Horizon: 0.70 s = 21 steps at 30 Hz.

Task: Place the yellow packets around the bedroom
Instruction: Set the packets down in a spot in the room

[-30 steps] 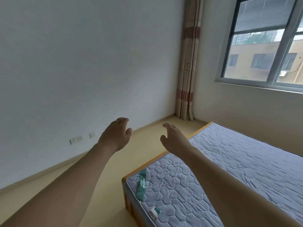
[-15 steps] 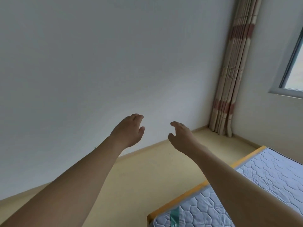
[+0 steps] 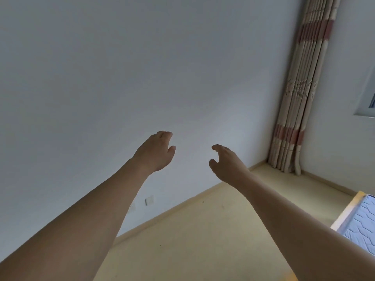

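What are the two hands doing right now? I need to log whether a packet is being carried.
Left hand: open, fingers loosely curled, holding nothing.
Right hand: open, fingers loosely curled, holding nothing.

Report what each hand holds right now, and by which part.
Nothing is held. The left hand and right hand both hang in the air with loosely curled fingers, no grip; no yellow packet is in view.
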Tool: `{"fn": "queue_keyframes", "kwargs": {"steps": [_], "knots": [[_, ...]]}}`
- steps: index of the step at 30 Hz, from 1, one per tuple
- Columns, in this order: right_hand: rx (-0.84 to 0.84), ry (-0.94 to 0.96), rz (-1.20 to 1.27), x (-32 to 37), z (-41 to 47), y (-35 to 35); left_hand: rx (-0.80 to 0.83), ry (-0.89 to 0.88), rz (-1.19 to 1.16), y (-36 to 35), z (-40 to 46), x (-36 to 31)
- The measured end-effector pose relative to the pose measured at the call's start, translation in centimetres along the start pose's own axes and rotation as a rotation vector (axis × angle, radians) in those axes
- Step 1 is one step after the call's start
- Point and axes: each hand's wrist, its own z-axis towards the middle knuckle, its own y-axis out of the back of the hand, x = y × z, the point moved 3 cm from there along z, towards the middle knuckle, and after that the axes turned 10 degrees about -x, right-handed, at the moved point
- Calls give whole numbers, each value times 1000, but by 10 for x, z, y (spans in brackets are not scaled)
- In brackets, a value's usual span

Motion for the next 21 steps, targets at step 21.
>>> {"fn": "queue_keyframes", "kwargs": {"steps": [21], "knots": [[-137,-227,-106,-203,402,-94,49,-251,-91,-277,434,0]]}}
